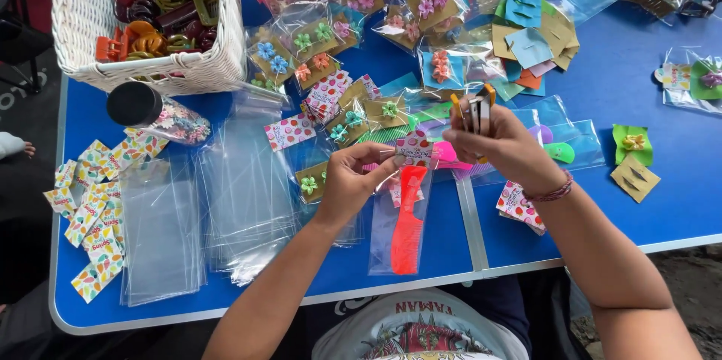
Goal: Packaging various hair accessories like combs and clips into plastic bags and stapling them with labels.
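My left hand (353,179) pinches the top of a clear plastic bag (400,243) that holds an orange-red comb (408,217); a small patterned header card (414,147) sits at the bag's mouth by my fingertips. My right hand (500,145) is raised just right of it and grips a yellow and silver stapler (474,110), held upright. The bag hangs down over the blue table (647,104) near its front edge.
Stacks of empty clear bags (248,194) and loose patterned cards (94,217) lie at the left. A white wicker basket (143,66) of hair claws stands at the back left beside a black-capped jar (158,113). Packed flower clips (316,44) and coloured cards (534,36) cover the back.
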